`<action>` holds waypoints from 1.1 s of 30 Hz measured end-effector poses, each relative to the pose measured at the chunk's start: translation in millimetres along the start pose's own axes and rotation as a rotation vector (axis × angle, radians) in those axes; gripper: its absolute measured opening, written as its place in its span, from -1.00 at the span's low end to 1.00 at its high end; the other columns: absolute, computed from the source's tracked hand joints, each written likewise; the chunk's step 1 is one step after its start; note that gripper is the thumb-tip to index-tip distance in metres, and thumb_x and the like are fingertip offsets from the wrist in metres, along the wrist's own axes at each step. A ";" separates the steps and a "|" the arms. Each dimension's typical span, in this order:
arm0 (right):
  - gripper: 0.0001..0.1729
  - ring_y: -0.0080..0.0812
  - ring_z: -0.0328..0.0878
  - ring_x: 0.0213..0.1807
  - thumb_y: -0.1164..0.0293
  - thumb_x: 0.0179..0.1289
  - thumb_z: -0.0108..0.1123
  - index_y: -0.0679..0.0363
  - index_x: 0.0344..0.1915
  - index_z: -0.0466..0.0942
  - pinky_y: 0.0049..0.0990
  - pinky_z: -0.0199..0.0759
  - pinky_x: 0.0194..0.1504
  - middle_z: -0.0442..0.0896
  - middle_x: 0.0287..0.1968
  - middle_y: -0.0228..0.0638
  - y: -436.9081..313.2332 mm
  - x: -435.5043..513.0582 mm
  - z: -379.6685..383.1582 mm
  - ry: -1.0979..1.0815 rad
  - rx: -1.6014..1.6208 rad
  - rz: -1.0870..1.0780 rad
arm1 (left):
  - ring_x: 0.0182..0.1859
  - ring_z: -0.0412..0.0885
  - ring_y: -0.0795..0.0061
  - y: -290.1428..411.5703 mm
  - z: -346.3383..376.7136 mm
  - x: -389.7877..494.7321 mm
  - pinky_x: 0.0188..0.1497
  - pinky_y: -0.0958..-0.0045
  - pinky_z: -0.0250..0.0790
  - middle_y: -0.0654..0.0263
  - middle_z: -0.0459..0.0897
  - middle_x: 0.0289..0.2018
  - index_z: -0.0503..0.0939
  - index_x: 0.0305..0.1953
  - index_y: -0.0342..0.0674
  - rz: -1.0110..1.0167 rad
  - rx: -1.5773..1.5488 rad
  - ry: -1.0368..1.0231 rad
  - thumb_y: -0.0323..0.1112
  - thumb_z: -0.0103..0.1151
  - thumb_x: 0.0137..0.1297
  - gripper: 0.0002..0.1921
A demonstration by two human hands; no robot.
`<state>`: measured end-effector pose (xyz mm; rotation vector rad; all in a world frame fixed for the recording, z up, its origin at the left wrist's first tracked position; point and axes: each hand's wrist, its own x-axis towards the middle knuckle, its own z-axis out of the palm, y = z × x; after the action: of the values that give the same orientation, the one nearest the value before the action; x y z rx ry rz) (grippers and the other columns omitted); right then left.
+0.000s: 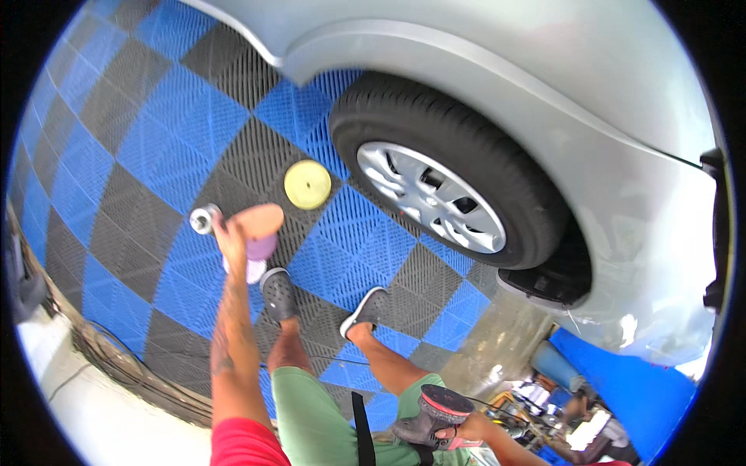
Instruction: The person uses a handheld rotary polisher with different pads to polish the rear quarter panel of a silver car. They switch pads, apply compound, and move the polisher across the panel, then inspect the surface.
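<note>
My left hand (231, 240) reaches down on the left, its fingers at the near edge of a tilted orange disc (259, 220), apparently gripping it. A thick purple pad (262, 247) shows just below that disc. Lower still is a white perforated pad (255, 270), partly behind my wrist. Close against my fingertips is a silver cylindrical object (204, 219); whether it touches them is unclear. At the lower right, my right hand (475, 428) grips a handheld orbital sander (422, 422), its round dark, red-edged pad turned upward. A yellow round pad (308, 184) lies flat on the floor.
A silver car's fender (629, 192) and wheel (431, 198) fill the right side. My feet in grey clogs (278, 294) stand on blue and black grid tiles (175, 116). A cable runs behind them. Cluttered gear (536, 402) lies at lower right; a white wall (116, 408) is lower left.
</note>
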<state>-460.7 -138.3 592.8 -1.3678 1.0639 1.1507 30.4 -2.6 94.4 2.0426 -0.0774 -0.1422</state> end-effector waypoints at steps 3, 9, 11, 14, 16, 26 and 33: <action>-0.10 -0.17 0.41 0.31 -0.16 0.07 0.40 0.17 0.28 0.45 -0.28 0.23 0.34 0.52 0.27 -0.07 -12.5 -14.8 7.2 0.029 -0.038 0.020 | -0.28 0.58 0.51 87.8 -75.5 -48.0 -0.32 0.48 0.43 0.30 0.65 -0.16 0.49 0.20 -0.28 -0.559 -0.213 -0.470 -0.27 0.09 0.38 -0.59; 0.11 -0.21 0.18 0.47 -0.38 0.20 0.08 0.28 0.44 0.18 -0.31 0.03 0.47 0.34 0.41 -0.08 -64.5 -148.9 -9.8 -0.008 0.307 -0.203 | -0.26 0.69 0.39 302.7 -174.2 -88.6 -0.16 0.44 0.51 0.35 0.73 -0.28 0.63 0.03 -0.21 -0.249 -0.239 -0.735 -0.38 0.30 0.11 -0.60; 0.13 -0.21 0.23 0.45 -0.38 0.22 0.05 0.34 0.43 0.16 -0.30 0.07 0.46 0.34 0.41 -0.10 -75.5 -211.2 -17.0 -0.029 0.658 -0.175 | -0.34 0.69 0.35 378.3 -194.6 -87.8 -0.18 0.35 0.49 0.31 0.73 -0.46 0.74 -0.19 -0.16 -0.048 0.460 -0.631 -0.20 0.39 0.06 -0.71; 0.15 -0.19 0.31 0.40 -0.40 0.20 0.03 0.37 0.43 0.16 -0.27 0.13 0.44 0.34 0.40 -0.12 -74.9 -278.5 -12.1 -0.036 1.114 -0.331 | -0.09 0.66 0.06 495.4 -199.1 -71.1 -0.14 0.17 0.50 -0.04 0.67 -0.16 0.71 -0.19 -0.15 0.137 0.441 -0.889 -0.08 0.40 0.07 -0.66; 0.14 -0.21 0.37 0.36 -0.39 0.16 0.08 0.32 0.42 0.19 -0.24 0.20 0.41 0.38 0.37 -0.10 -66.5 -305.9 -2.1 0.096 1.336 -0.599 | 0.09 0.60 0.07 574.8 -196.8 -78.8 -0.03 0.11 0.52 -0.05 0.56 0.02 0.53 0.08 -0.15 -0.125 -0.028 -1.120 -0.21 0.27 0.25 -0.61; 0.13 -0.22 0.12 0.50 -0.31 0.25 0.09 0.35 0.48 0.04 -0.21 0.00 0.49 0.17 0.49 -0.08 -41.6 -381.5 16.4 0.100 1.169 -1.332 | 0.13 0.58 0.01 824.3 -201.8 -280.5 0.08 0.02 0.55 0.03 0.52 0.13 0.23 0.27 -0.27 -0.534 -0.791 -1.827 -0.40 -0.04 0.49 -0.60; 0.01 -0.30 0.26 0.43 -0.22 0.29 0.13 0.31 0.45 0.14 -0.28 0.10 0.45 0.30 0.43 -0.13 5.6 -419.7 1.0 -0.049 1.252 -1.257 | 0.10 0.60 0.22 872.2 -204.3 -353.8 0.17 0.17 0.47 0.09 0.59 0.10 0.39 0.22 -0.33 -0.533 -0.886 -1.937 -0.47 -0.02 0.40 -0.62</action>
<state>-531.6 -130.6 1006.3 -0.6481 0.4487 -0.4259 -286.9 -180.9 986.2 0.3905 -0.5246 -1.9785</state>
